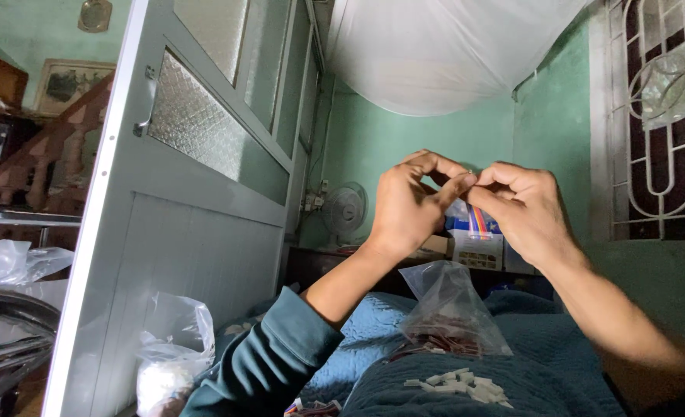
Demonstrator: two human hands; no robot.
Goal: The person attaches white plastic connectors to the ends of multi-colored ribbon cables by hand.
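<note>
My left hand (408,205) and my right hand (524,208) are raised in front of me, fingertips pinched together around something tiny that I cannot make out. Below them a clear plastic bag (450,309) with small reddish pieces rests on the blue quilt (559,363) over my lap. Several small white connector pieces (462,384) lie loose on the quilt in front of the bag. My left arm wears a teal sleeve (269,359).
A grey door (195,201) with frosted panes stands open at the left, a white plastic bag (168,355) at its foot. A small fan (345,210) and boxes (477,239) sit on a dark shelf against the green wall. A white net hangs overhead; a barred window is at right.
</note>
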